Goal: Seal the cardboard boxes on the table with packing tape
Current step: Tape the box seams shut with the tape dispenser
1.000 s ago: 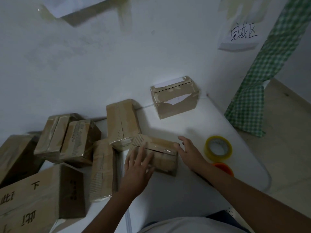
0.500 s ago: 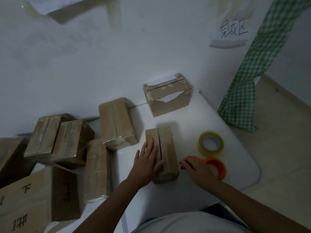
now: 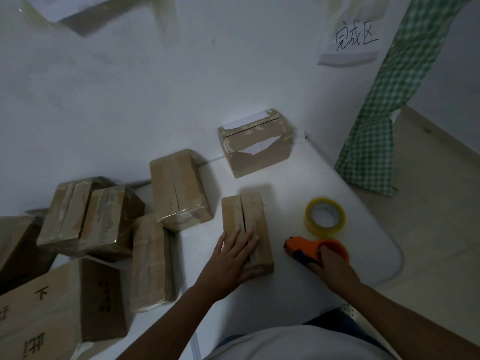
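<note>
Right hand (image 3: 328, 263) has moved onto the tape dispenser (image 3: 310, 249), curled round it; left hand (image 3: 233, 258) presses flat on the box (image 3: 245, 224). Risk: open seam gapes if pressure slips.

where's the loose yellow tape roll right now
In the head view, the yellow tape roll lies flat on the table's right side, just beyond the orange dispenser.

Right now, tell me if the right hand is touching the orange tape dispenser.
Touching. The head view shows the right hand gripping the orange tape dispenser, fingers curled over its near end.
</note>
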### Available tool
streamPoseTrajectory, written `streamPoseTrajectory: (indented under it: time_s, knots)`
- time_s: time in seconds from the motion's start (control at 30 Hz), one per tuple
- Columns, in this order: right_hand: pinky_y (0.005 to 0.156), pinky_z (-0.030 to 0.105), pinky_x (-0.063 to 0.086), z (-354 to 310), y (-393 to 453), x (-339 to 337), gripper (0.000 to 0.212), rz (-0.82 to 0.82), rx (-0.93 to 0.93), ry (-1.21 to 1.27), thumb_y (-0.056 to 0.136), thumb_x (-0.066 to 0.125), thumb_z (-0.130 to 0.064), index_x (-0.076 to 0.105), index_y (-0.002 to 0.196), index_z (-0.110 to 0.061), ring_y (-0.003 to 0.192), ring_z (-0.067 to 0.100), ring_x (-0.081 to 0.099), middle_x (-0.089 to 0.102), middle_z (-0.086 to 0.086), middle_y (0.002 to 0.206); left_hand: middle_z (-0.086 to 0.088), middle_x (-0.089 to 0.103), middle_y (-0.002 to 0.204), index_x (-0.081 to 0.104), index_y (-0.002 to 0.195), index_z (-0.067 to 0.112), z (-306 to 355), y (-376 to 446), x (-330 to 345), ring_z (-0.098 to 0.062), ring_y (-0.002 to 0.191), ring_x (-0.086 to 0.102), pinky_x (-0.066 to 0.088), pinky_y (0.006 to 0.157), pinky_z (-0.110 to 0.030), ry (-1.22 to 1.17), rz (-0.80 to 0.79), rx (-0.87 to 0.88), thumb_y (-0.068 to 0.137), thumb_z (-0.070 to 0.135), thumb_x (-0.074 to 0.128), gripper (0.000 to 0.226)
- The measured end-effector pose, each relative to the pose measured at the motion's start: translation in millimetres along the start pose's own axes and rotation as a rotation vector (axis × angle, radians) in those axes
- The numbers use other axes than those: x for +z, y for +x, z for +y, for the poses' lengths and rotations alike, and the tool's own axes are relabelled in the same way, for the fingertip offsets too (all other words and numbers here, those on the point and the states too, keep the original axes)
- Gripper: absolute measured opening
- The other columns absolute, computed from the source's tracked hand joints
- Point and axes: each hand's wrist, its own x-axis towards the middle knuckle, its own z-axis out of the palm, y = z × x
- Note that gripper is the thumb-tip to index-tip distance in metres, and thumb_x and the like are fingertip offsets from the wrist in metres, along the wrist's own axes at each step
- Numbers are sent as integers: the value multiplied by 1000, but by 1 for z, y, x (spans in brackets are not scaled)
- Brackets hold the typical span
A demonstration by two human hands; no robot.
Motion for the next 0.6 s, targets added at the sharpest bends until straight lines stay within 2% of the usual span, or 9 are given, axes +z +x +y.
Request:
streamPoseTrajectory:
  time_s: [0.1,0.17,0.23,0.3,0.33,0.4,0.47,0.53,0.6]
  knots:
    - [68,26,34,3,-5,1,25,31,5,11,98,53,-29,43,111,-10,96,20,54,51,3,106,4,6,166,9,159,27,-5,-2,3,-22,153,1,7,121,-49,25,27,20,97,69,28,77]
    - [60,27,33,8,-14,1,25,73,-22,-10,99,51,-30,42,113,-11,91,19,57,55,2,101,2,7,166,9,159,26,-9,1,4,-24,153,4,11,120,-49,50,36,34,97,67,31,77]
    - [58,26,33,14,-22,0,31,84,-68,-19,100,48,-30,40,125,-15,85,15,57,58,2,99,2,6,166,8,159,25,-14,10,4,-24,153,3,13,121,-49,70,36,33,97,65,33,78]
    - [67,25,39,17,-26,-2,44,83,-101,20,101,46,-31,35,141,-15,91,16,59,63,7,113,1,4,166,6,159,25,-20,22,1,-25,153,2,14,121,-50,61,26,24,97,63,36,78]
    - [70,24,40,15,-26,-5,46,96,-112,52,102,45,-30,36,143,-13,96,18,61,63,8,118,1,3,166,5,159,25,-24,29,-1,-26,153,0,14,121,-52,50,12,16,97,61,38,78]
    - [70,23,39,9,-26,-14,42,148,-139,135,102,44,-29,42,139,-11,99,22,62,63,9,119,2,-1,166,3,159,26,-29,41,-6,-26,152,-2,15,120,-55,28,-23,4,97,58,42,79]
    - [64,22,40,0,-25,-27,31,194,-164,213,102,43,-29,48,129,-15,90,19,64,65,7,111,4,-12,165,-4,157,29,-34,50,-9,-25,152,-9,11,121,-55,9,-38,6,97,61,37,79]
    - [58,21,43,-10,-22,-43,20,213,-183,256,102,43,-28,52,116,-17,76,11,62,65,3,94,8,-24,162,-11,155,34,-35,56,-15,-20,151,-16,3,123,-50,-35,-25,13,95,68,28,80]
    - [52,17,42,-18,-20,-55,15,211,-189,274,102,44,-27,54,105,-15,65,3,57,60,-3,80,11,-22,162,-8,156,36,-31,57,-25,-13,151,-13,-1,122,-39,-179,51,16,94,68,31,80]
